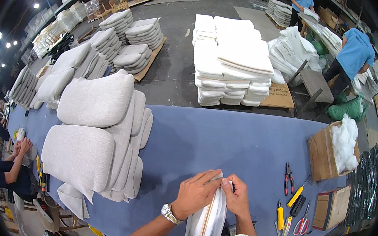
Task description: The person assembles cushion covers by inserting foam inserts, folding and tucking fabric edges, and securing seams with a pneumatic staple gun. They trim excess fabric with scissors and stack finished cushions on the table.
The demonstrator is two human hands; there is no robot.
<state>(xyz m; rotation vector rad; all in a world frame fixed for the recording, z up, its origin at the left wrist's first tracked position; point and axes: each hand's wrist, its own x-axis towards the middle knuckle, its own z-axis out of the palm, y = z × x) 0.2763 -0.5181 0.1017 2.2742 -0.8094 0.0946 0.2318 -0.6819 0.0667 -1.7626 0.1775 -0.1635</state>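
Observation:
A white and pale grey cushion point(203, 227) stands on its narrow side in front of me, with a tan strip like a zipper running along its edge. My left hand point(197, 191), with a metal watch on the wrist, bends its fingers over the far end of the cushion. Close against it, my right hand point(236, 195) is closed, thumb uppermost, pinching the same end beside the strip. A small dark bit shows by the right fingers; what it is I cannot tell. Stacked grey cushions point(95, 101) lie to the left on the blue table point(177, 139).
To the right lie pliers point(288, 179), a yellow-handled screwdriver point(296, 196), a yellow cutter point(286, 227) and red-handled scissors point(302, 226). A cardboard box point(321, 153) holds white stuffing. White foam pads point(233, 55) are piled beyond the table. A person point(16, 169) works at left, others point(354, 56) at far right.

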